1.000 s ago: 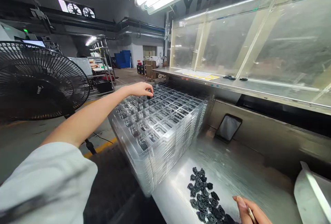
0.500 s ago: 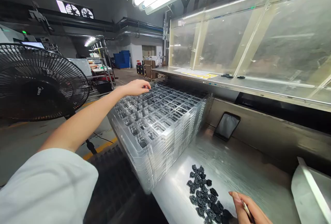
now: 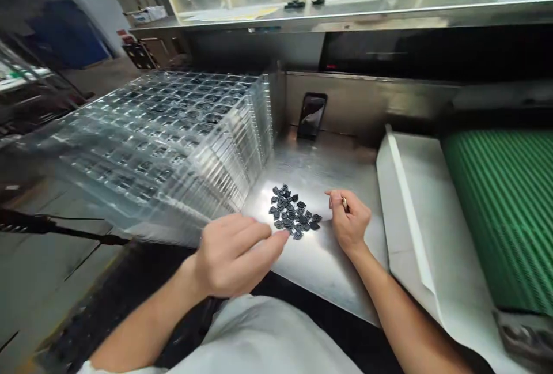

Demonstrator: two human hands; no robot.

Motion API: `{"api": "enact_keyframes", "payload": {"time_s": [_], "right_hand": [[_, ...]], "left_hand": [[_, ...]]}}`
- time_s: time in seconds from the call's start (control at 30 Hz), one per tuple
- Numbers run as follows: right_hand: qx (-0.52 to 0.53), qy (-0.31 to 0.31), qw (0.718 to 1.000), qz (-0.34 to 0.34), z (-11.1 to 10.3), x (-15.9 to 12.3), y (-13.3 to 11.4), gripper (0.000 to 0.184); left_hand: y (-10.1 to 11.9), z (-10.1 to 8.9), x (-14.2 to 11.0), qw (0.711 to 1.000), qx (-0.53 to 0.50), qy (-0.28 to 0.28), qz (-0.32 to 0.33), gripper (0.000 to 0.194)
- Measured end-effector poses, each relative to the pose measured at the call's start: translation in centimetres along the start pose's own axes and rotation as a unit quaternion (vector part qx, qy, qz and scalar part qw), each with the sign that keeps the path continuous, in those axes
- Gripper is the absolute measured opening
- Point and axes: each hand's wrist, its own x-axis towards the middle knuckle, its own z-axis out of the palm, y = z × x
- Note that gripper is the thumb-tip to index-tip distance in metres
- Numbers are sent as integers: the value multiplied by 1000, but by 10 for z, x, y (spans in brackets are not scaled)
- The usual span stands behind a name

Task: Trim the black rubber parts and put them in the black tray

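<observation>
My left hand (image 3: 239, 253) is at the near-left edge of a pile of small black round plastic parts (image 3: 291, 212) on the metal worktop. Its fingers are curled in and its thumb points at the pile; what they hold, if anything, is hidden. To the right of the pile, my right hand (image 3: 348, 218) is closed around a slim pen-like tool (image 3: 344, 203), of which only a short piece shows. A tall stack of clear plastic trays (image 3: 224, 155) stands left of the pile, with dark parts in the top tray's pockets.
A phone (image 3: 311, 116) leans against the back wall of the worktop (image 3: 328, 161). Right of my right hand is a white chute (image 3: 415, 207), then a green ribbed conveyor belt (image 3: 510, 201). Overhead, a shelf (image 3: 367, 19) carries papers and a few black parts (image 3: 294, 4).
My left hand has come from above the tray stack down to the pile. The view has turned right and downward, bringing the green belt in. My right hand still grips the slim tool.
</observation>
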Motion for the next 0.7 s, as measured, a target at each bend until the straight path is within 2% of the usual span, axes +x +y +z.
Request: {"api": "enact_keyframes", "payload": {"time_s": [0.07,0.13,0.2,0.3,0.4,0.47,0.7], "right_hand": [[29,19,999,24,0,-1,2,41],[58,25,997,40,1,-2,3,41],[75,20,996,49,1,-3,4,41],[72,7,996,51,2,-3,5,40],[70,-4,996,53,1,-4,6,40],[72,-7,996,57,1,-4,7,39],[76,-12,996,47,1,-3,14,39]], "left_hand": [[-17,45,5,995,37,-85,21,24],[-32,80,16,986,82,-147,19,24],[-42,105,28,972,107,-207,3,25],[-48,131,43,945,157,-286,9,24],[-48,146,53,916,192,-350,28,18],[-47,151,57,906,200,-372,36,12],[-57,152,56,910,201,-361,39,18]]}}
